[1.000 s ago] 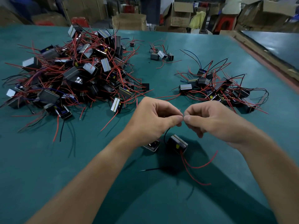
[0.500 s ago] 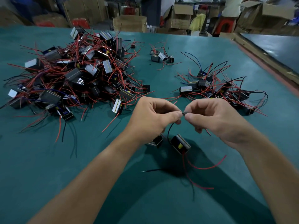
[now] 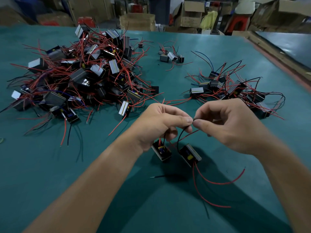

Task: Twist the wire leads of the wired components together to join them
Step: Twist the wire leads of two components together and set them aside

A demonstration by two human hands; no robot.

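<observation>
- Black wire leads [image 3: 180,135] of two small black box components [image 3: 190,155], centre frame, meet tip-to-tip; left hand [image 3: 159,121] and right hand [image 3: 230,125] grip them, pinched tight.
- Twisting looks barely begun; the upper-left tangled red-wired pile [image 3: 80,78] awaits.

bare green mat [image 3: 50,174] gives passage near left and in the lane between heaps. a tangle of wired components [image 3: 80,81] blocks far left, a smaller pile [image 3: 235,88] far right, a small cluster [image 3: 170,56] far centre; loose red leads [image 3: 210,182] trail near right.
</observation>
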